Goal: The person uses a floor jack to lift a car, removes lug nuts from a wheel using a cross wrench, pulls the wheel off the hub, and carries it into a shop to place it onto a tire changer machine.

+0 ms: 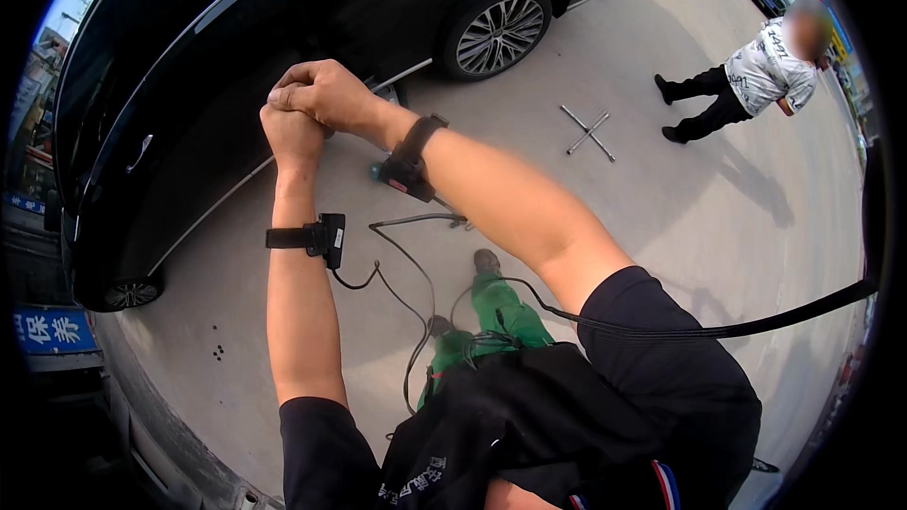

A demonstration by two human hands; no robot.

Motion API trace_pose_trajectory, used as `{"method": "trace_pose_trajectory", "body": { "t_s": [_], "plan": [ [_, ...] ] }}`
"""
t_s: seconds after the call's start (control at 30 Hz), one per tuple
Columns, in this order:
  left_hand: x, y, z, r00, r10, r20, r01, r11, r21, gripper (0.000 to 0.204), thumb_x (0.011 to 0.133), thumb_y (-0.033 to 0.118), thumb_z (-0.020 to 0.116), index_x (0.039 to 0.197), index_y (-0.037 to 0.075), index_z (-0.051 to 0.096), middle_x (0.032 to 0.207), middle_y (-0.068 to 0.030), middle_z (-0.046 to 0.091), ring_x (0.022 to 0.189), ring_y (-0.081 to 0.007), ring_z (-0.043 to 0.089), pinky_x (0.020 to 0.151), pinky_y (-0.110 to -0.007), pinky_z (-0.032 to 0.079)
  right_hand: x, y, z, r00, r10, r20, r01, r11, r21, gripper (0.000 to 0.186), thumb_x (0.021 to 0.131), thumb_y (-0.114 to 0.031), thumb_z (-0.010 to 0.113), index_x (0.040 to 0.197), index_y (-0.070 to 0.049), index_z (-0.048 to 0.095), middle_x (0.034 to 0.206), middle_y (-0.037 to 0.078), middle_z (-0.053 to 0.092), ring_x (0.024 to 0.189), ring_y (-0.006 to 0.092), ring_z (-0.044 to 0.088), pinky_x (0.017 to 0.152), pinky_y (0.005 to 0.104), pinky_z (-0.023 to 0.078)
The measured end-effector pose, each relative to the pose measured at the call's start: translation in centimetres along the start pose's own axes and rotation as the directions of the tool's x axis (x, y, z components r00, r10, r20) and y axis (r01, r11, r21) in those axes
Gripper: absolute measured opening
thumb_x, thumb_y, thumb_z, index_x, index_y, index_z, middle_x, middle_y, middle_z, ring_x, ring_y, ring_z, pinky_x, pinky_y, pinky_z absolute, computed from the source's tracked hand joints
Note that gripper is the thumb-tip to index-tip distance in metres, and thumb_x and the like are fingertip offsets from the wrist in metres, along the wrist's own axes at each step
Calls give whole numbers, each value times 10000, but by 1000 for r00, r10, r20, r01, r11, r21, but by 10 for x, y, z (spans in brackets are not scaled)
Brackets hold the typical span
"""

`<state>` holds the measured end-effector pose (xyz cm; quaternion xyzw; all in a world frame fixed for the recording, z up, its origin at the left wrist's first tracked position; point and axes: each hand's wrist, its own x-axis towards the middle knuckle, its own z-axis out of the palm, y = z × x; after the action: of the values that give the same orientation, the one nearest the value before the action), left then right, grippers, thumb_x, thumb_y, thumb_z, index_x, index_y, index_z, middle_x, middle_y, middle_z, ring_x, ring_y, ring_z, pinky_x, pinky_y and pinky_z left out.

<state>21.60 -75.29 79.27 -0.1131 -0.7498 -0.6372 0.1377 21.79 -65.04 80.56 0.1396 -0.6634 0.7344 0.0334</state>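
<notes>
My left hand [291, 138] and my right hand [333, 96] are raised together in front of the dark side of a black car [217, 57]. Both are closed and touching, the right one lying over the top of the left fist. Whether anything is inside either hand is hidden by the curled fingers. Each wrist wears a black strap with a small box: the left box [332, 241] and the right box [404, 176] trail cables.
A four-way lug wrench [588, 133] lies on the concrete, to the right of the car's wheel [498, 35]. Several small dark pieces [218, 353] sit on the ground at left. A person [756, 76] stands at the upper right. Black cable [756, 323] runs past my right arm.
</notes>
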Motion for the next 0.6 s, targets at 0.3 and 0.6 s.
{"method": "trace_pose_trajectory", "body": {
  "t_s": [0.3,0.6],
  "plan": [
    [-215,-9,-55,995,-39,92,37,999,26,81,781,47,639,710,6,636,664,-100,642,636,-153,600,595,-316,488,-206,12,69,989,131,71,-130,991,-7,311,875,-283,708,1005,-4,665,970,72,690,932,147,626,851,299,501],
    [-219,-2,-71,959,283,27,-283,959,11,211,858,271,639,845,62,669,775,-57,666,701,-202,643,607,-316,512,-195,12,80,975,-24,220,54,990,-133,213,871,-241,711,956,-48,686,939,77,684,914,204,658,818,329,515]
  ]
}}
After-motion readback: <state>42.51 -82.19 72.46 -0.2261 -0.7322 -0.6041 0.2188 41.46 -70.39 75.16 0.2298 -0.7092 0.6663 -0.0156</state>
